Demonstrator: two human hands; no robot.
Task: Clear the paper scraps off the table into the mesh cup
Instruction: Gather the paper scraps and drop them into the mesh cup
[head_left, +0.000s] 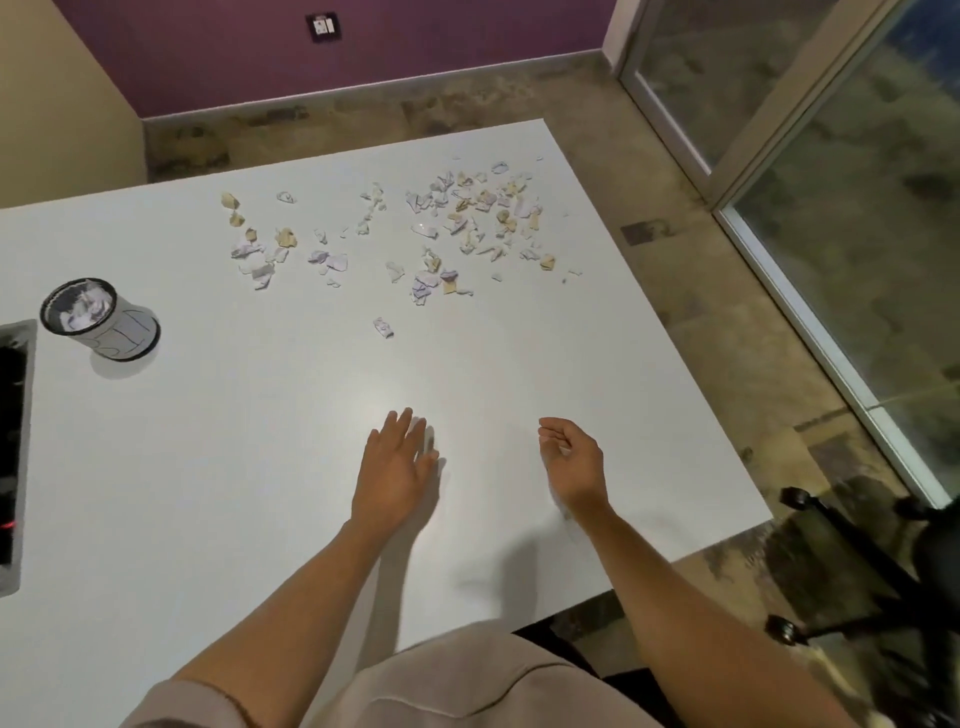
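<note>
Over the near part of the white table (208, 493) we hold our left hand (396, 467) flat, fingers straight and released, grasping nothing. Our right hand (571, 462) hovers beside it, fingers loosely curled (nothing seen inside). Paper scraps (457, 223) lie well beyond both hands; the mesh cup (98, 319) stands far left of them.

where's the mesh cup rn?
Head view: the round black-rimmed mesh cup stands on the white table's left side, beside the dark inset slot, well left of the paper scraps.
</note>
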